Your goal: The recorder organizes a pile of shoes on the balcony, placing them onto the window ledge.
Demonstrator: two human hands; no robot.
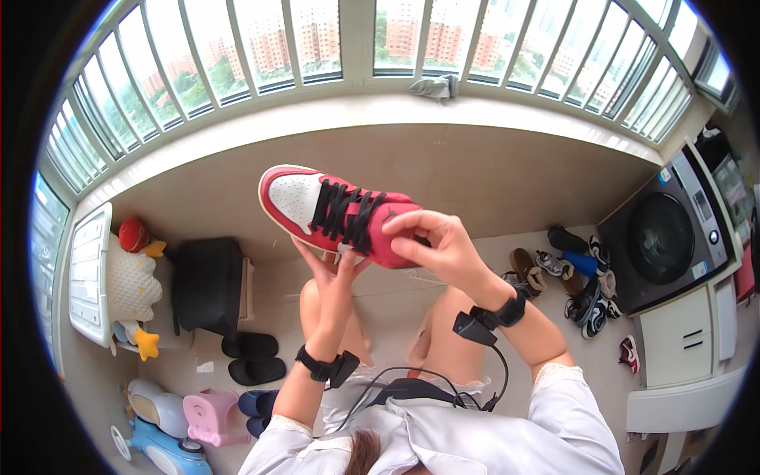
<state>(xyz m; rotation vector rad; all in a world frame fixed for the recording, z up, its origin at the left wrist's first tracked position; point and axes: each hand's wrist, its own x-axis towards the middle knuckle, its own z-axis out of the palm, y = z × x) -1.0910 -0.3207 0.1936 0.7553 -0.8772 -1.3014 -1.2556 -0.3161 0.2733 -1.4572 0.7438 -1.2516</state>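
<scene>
A red and white leather sneaker with black laces is held up before me, its toe pointing to the upper left. My left hand supports it from below, the fingers under the sole and the thumb near the side. At the red tongue, my right hand has its thumb and index finger curved apart over the ankle opening; whether they touch the tongue is hard to tell. The other right fingers are partly hidden. Both wrists wear black strapped devices, with a cable running from the right one.
Several shoes lie on the floor at the right, beside a washing machine. Black slippers, a black-covered stool and a pink stool are at the left. A grey cloth lies on the windowsill.
</scene>
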